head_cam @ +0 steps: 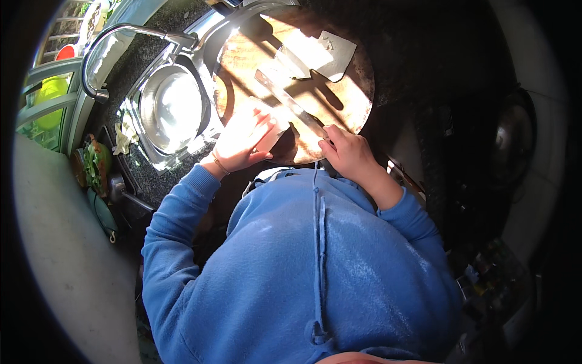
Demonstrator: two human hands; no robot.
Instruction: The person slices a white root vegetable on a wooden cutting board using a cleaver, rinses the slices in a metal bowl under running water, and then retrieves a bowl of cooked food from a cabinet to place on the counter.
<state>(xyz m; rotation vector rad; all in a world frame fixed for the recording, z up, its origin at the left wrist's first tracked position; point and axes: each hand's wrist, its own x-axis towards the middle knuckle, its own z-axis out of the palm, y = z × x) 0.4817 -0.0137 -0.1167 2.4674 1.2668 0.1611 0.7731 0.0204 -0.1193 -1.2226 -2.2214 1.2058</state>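
Observation:
My right hand grips the handle of a kitchen knife. Its blade points away to the upper left, above a round wooden chopping board, just right of a white slab of food. My left hand holds that slab near the board's front left edge, fingers over the top and thumb on the near side. Strong sunlight washes out the fingers and part of the slab. Farther back on the board lie more white slabs, partly overlapping and partly bleached by glare.
Left of the board is a steel sink with a round metal basin under a curved chrome tap. A crumpled pale cloth or leaf lies on the dark speckled counter. Leafy greens and a ladle-like metal utensil sit at the left.

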